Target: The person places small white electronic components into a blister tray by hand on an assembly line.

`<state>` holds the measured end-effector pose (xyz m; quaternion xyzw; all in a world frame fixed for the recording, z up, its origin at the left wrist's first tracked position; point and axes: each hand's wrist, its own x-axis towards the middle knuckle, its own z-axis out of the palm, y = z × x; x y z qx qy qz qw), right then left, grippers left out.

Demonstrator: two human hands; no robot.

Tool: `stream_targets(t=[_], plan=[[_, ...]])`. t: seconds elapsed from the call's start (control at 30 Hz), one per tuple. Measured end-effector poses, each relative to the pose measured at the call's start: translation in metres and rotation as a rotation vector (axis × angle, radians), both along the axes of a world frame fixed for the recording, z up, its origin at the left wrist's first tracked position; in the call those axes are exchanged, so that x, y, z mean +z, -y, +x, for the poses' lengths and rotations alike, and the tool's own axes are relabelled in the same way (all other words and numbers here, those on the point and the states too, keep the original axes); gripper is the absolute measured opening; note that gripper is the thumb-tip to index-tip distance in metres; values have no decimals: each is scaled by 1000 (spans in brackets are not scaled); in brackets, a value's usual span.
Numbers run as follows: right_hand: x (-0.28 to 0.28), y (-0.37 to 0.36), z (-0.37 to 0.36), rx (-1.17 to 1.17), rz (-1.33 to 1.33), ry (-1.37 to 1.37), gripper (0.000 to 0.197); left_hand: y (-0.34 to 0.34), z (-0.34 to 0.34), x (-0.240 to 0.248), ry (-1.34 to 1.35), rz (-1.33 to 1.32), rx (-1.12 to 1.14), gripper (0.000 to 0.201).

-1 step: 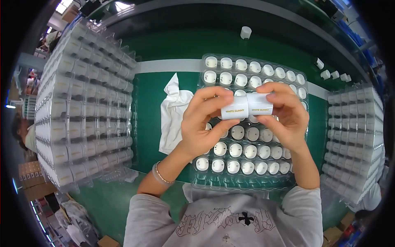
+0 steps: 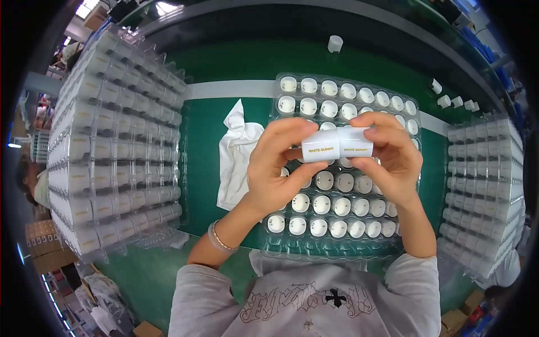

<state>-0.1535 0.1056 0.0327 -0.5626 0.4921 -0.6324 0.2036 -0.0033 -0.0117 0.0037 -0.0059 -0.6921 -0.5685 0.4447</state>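
Note:
Above the tray, my left hand [image 2: 281,160] pinches a glossy white cylinder [image 2: 319,147] with gold lettering between thumb and fingers. My right hand [image 2: 396,154] grips a second white cylinder [image 2: 356,143], matching in size and print. Both lie on their sides, end to end, with their inner ends touching and the gold print toward me. Under my hands, a clear plastic tray [image 2: 331,248] holds rows of similar white cylinders, their round ends up and marked with small dark spots. My hands hide the middle rows.
To the left rises a tall stack of filled clear trays [image 2: 120,151]; another stack [image 2: 483,191] stands at the right. A crumpled white cloth [image 2: 233,163] lies left of the tray. A lone white cylinder [image 2: 335,44] stands far back, and several small white pieces [image 2: 444,101] sit far right.
The left cylinder has turned very slightly, and the upper fingers of my left hand have shifted a little on it. Everything else looks the same.

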Motion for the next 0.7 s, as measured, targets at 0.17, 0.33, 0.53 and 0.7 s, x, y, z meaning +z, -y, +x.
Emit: stream_targets(t=[0.17,0.33,0.53,0.7], plan=[[-1,0,-3,4,-6,-35,34,0,-2,-4,8,77,-11,50],[3,1,1,-140,50,123,33,3,2,5,230,215,-76,51],[-4,-6,-5,12,278,565,22,2,2,0,334,606,-298,50],[-9,-3,-2,86,375,775,29,6,4,-11,299,818,-435,27]])
